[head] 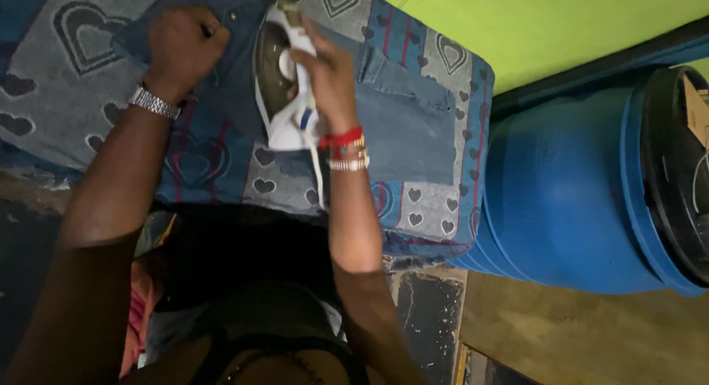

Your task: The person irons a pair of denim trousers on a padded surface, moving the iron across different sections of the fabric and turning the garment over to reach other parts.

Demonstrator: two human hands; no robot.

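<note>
The scene is lit unevenly. The brightest light is received by the flat lime-green wall (546,26) toward one o'clock, where colour is nearly washed out. A soft sheen is seen on the curved side of the big blue plastic barrel (561,200) at three o'clock. The lower half, from six to eight o'clock, is sunk in deep shadow and little detail can be made out. Slight motion blur and compression softness are noted throughout.
</note>
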